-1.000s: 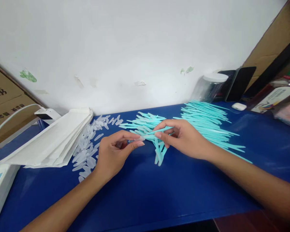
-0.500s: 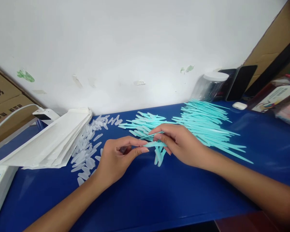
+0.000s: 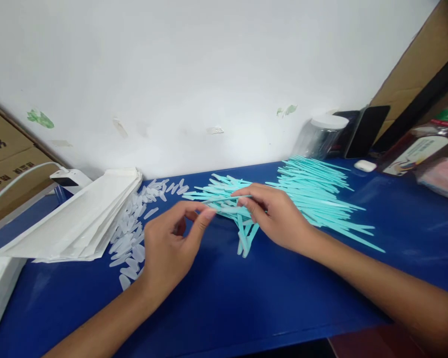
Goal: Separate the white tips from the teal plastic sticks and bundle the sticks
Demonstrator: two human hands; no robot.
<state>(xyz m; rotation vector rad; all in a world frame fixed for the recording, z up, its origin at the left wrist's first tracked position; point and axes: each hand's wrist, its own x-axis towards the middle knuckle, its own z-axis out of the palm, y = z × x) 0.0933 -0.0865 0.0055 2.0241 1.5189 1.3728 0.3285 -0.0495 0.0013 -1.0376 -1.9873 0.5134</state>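
Observation:
My right hand (image 3: 274,211) pinches a slim turquoise stick (image 3: 229,198), which looks like an eyebrow razor, between thumb and fingers. The stick lies nearly level above the table. At its left end, the thumb and index finger of my left hand (image 3: 181,228) are closed together on the tip; whether a small cover is there is hidden. Behind and below my hands is a heap of turquoise pieces (image 3: 218,186) with broader ends. More long, pointed turquoise sticks (image 3: 313,194) are piled to the right. Small translucent oval covers (image 3: 129,238) are scattered left of my left hand.
White paper sleeves (image 3: 82,214) lie stacked on the left of the blue table (image 3: 224,298), near a white device with a cable (image 3: 70,180). At the back right stand a lidded clear jar (image 3: 321,136), a phone (image 3: 368,132), a small white case (image 3: 365,165) and a bottle (image 3: 418,149).
My left hand has moved left, away from my right hand, and more of the stick shows between them. My right hand has shifted slightly left and back. The view has turned a little.

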